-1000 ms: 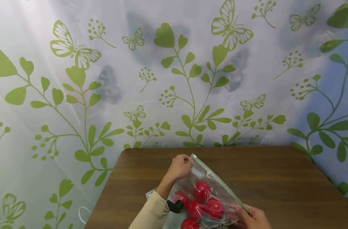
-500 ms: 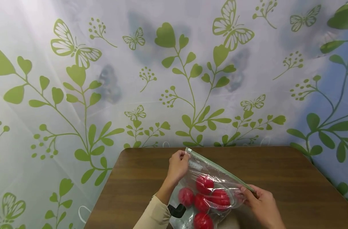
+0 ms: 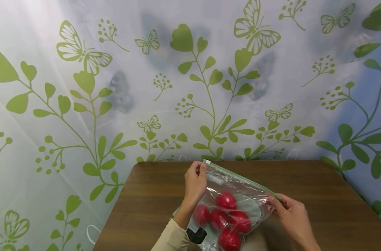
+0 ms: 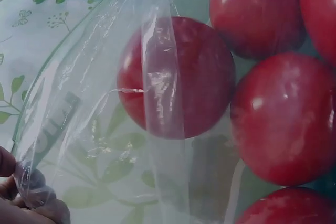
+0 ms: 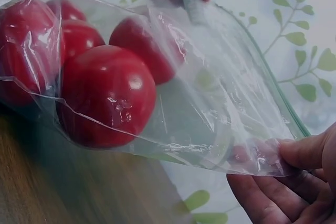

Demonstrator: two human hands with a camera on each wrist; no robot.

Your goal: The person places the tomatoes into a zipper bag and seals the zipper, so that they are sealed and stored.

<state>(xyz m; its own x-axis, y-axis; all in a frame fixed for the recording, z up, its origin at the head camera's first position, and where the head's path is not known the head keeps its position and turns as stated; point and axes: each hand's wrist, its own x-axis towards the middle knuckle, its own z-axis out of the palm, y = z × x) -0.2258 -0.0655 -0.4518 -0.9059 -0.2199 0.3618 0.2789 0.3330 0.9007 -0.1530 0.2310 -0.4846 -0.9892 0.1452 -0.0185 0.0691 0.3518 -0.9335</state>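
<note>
A clear zip bag with a green seal strip and a white slider hangs between both hands, tilted down to the right. Several round red fruits, like tomatoes, lie inside it. My left hand pinches the upper left corner beside the slider. At the other end of the strip, my right hand grips the corner between thumb and fingers. In the right wrist view, the thumb presses on the film with fingers behind. The left wrist view shows the tomatoes close behind the film.
A brown wooden table lies under the bag. Behind it hangs a pale curtain printed with green leaves and butterflies. A black strap piece sits at the left sleeve.
Both hands have raised the bag slightly, the right hand moving right and up. The seal strip is less steep and stretched straighter, and the tomatoes have shifted a little to the right.
</note>
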